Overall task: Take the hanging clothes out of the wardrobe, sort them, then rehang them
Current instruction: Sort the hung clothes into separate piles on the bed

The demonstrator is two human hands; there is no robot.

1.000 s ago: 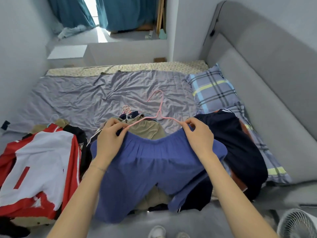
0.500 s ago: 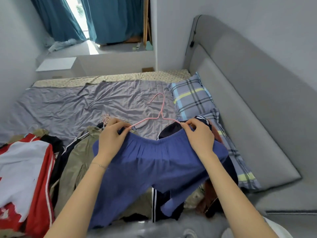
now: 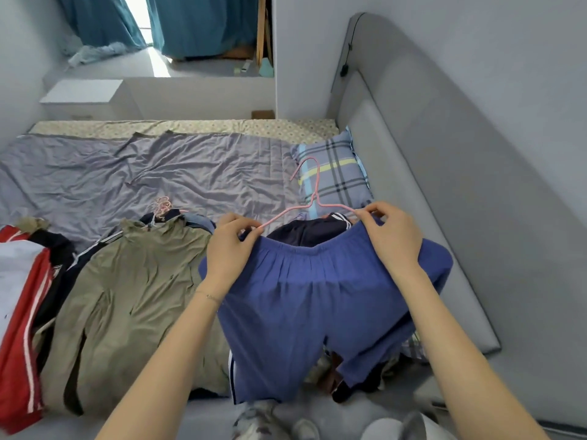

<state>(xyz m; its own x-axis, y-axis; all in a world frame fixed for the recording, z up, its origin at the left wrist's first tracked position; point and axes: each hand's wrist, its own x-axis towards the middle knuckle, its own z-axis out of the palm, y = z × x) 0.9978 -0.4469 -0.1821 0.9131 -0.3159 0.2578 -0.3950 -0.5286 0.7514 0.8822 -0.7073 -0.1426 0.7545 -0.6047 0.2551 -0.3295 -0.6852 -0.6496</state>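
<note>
Blue shorts (image 3: 311,300) hang from a thin pink hanger (image 3: 313,198) that I hold above the right side of the bed. My left hand (image 3: 230,246) pinches the waistband and the hanger's left end. My right hand (image 3: 392,236) pinches the waistband and the hanger's right end. Under the shorts lies a dark navy garment (image 3: 309,230) with white stripes. An olive shirt (image 3: 136,296) on a hanger lies flat on the bed to the left. A red and white jacket (image 3: 22,312) lies at the far left.
The grey bed sheet (image 3: 143,173) is bare toward the far side. A plaid pillow (image 3: 333,173) rests against the grey padded headboard (image 3: 428,185) on the right. More pink hanger hooks (image 3: 160,204) poke out above the olive shirt. Teal curtains (image 3: 197,23) hang at the back.
The view has swung right: the shorts and both hands now sit over the navy garment near the pillow, and the olive shirt is fully uncovered. Both hands keep their hold.
</note>
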